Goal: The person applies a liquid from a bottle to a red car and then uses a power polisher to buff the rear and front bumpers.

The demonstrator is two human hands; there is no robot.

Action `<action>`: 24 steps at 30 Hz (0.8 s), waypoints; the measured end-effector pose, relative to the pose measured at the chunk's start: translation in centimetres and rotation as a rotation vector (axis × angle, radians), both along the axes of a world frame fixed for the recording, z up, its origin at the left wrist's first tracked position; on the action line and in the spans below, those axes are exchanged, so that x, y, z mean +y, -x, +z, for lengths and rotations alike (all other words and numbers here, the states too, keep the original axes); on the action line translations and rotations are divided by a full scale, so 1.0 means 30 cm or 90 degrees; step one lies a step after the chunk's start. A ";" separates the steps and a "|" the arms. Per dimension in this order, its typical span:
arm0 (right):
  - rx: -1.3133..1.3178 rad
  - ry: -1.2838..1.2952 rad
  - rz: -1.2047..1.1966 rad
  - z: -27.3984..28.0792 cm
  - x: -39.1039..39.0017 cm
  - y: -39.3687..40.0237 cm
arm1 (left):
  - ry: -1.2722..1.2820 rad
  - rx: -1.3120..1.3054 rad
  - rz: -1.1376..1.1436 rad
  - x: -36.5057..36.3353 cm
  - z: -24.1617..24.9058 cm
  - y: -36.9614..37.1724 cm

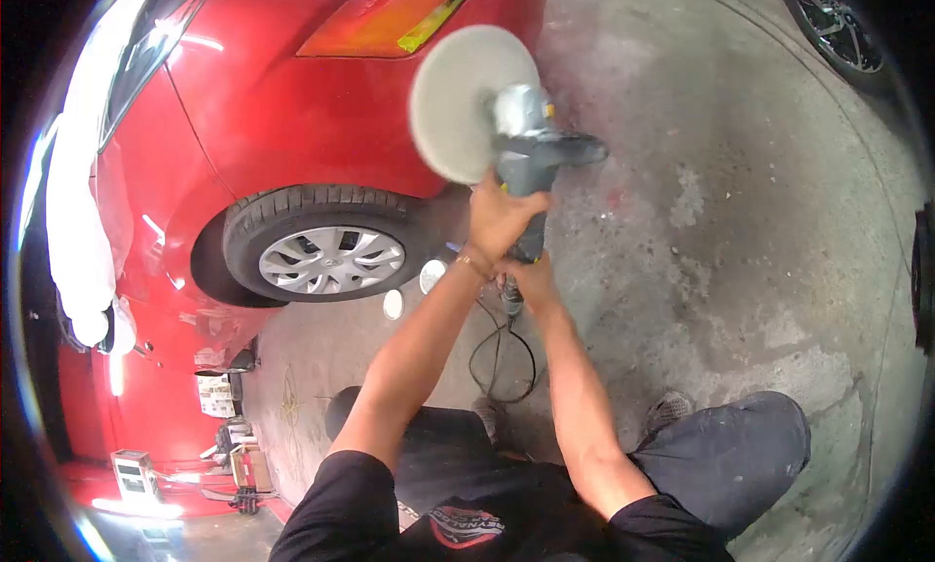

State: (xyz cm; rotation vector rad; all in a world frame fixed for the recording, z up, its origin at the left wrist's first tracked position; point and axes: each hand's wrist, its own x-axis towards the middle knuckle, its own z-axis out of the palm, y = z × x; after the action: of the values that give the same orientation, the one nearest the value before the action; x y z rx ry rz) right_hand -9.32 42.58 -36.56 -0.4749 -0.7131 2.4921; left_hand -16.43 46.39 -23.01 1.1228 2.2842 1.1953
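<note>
Both my hands hold a grey and black power polisher (529, 163) out in front of me. My left hand (502, 217) is wrapped round its body, close behind the metal head. Farther back, my right hand (529, 276) grips the rear end, where the cord hangs down. A large round pale pad (469, 104) is on the polisher's head, in front of the corner of a red car (321, 114). From this view I cannot tell whether the pad touches the car. Yellow-green tape (435, 21) runs along the edge of the orange light (355, 21).
The car's wheel (331, 258) stands at the left. Two round white things (392, 304) lie on the floor beside it, near the looped cord (502, 362). Boxes and tools (250, 468) are at the lower left. Another wheel (838, 26) is at the upper right.
</note>
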 end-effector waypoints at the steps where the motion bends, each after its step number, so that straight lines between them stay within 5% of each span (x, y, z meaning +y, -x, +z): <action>1: 0.041 0.076 0.031 0.024 0.018 -0.011 | 0.042 0.046 0.025 0.042 0.026 -0.018; 7: 0.017 0.383 0.096 0.029 -0.071 -0.065 | 0.261 0.121 0.094 0.022 -0.048 -0.034; 13: -0.071 0.197 -0.068 -0.076 -0.427 0.037 | 0.245 0.051 0.083 -0.260 -0.064 -0.023; 19: -0.121 0.006 -0.049 0.011 -0.223 0.012 | 0.050 0.015 0.034 -0.157 0.005 0.009; 24: -0.230 -0.122 -0.011 0.079 0.204 -0.296 | -0.168 -0.167 0.112 0.123 0.004 -0.180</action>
State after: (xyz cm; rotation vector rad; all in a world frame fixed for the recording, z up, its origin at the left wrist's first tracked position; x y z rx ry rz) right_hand -0.46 48.70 -34.19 -0.8663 -1.0682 2.3148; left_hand -11.04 50.07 -22.88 0.7989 2.1015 1.6454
